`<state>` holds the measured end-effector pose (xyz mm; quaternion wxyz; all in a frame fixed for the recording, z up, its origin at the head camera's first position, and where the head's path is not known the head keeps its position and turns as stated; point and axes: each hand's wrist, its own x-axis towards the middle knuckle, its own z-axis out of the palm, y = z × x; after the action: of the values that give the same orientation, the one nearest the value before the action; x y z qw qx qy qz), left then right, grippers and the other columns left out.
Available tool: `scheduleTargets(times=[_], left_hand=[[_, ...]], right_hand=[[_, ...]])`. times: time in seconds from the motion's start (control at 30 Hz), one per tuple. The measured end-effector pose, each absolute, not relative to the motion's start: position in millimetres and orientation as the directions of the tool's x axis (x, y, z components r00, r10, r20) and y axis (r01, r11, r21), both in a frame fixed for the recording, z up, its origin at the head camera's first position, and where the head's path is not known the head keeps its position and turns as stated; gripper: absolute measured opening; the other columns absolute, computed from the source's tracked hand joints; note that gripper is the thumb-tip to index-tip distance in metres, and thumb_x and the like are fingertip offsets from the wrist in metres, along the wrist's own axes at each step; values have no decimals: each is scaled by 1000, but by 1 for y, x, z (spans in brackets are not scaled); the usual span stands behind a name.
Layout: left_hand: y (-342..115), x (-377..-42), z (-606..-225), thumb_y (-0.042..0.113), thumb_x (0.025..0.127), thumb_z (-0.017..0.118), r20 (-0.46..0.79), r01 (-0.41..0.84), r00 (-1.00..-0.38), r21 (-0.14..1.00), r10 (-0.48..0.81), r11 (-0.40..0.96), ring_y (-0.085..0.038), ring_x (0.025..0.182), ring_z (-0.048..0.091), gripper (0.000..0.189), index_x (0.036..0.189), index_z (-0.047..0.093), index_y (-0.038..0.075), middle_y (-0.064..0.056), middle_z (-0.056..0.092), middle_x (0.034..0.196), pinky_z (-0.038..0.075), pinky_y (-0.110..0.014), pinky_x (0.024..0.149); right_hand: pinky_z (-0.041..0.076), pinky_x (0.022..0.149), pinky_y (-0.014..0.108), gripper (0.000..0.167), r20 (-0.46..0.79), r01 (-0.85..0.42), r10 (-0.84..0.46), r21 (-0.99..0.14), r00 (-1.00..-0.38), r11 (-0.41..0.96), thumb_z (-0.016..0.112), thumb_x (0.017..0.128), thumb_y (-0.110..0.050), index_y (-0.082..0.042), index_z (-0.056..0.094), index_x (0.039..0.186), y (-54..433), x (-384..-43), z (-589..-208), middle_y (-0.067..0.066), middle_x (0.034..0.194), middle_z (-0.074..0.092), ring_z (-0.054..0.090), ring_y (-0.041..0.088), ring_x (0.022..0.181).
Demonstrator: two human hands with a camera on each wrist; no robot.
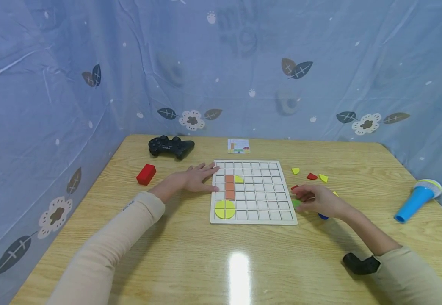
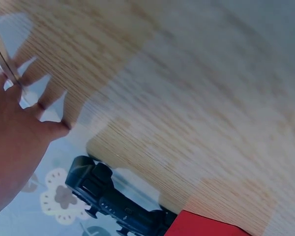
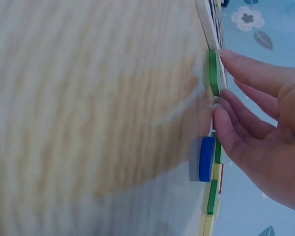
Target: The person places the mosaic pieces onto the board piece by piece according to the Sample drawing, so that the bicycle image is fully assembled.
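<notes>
A white grid board (image 1: 253,212) lies flat on the table. On it sit orange squares (image 1: 230,185) in a column, one yellow quarter-circle piece (image 1: 238,179) beside their top, and a yellow circle of quarter pieces (image 1: 225,209) at the near left corner. My left hand (image 1: 199,178) rests with spread fingers at the board's left edge. Beside the right edge, my right hand (image 1: 318,200) pinches a green piece (image 3: 214,73) between thumb and fingers, low at the tabletop. A blue piece (image 3: 205,159) and other green pieces (image 3: 213,196) lie close by.
Small red (image 1: 311,176) and yellow pieces (image 1: 295,170) are scattered right of the board. A pattern card (image 1: 238,146) lies behind it. A black game controller (image 1: 170,146) and red block (image 1: 146,174) sit left; a blue toy microphone (image 1: 415,203) lies far right.
</notes>
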<state>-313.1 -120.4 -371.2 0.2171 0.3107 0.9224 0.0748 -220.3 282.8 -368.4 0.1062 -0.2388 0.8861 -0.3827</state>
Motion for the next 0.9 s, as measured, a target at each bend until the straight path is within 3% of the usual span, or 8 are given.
scheduleTargets(times=[0.57, 0.9], left_hand=[[-119, -313, -374, 63, 92, 43, -343, 533, -721, 281, 602, 798, -31, 143, -3, 85, 155, 3, 22, -1, -6, 159, 2, -56, 111], [-118, -312, -372, 61, 93, 44, -342, 534, -722, 277, 601, 799, -31, 143, -3, 84, 155, 4, 22, -2, -6, 159, 2, -57, 111]], right_hand=[[51, 76, 32, 45, -23, -328, -483, -706, -875, 628, 73, 79, 5, 9, 57, 120, 278, -219, -365, 13, 99, 61, 59, 28, 91], [44, 59, 24, 26, 1, -378, -512, -675, -859, 634, 71, 84, 0, 3, 65, 109, 281, -221, -366, 4, 84, 57, 50, 13, 70]])
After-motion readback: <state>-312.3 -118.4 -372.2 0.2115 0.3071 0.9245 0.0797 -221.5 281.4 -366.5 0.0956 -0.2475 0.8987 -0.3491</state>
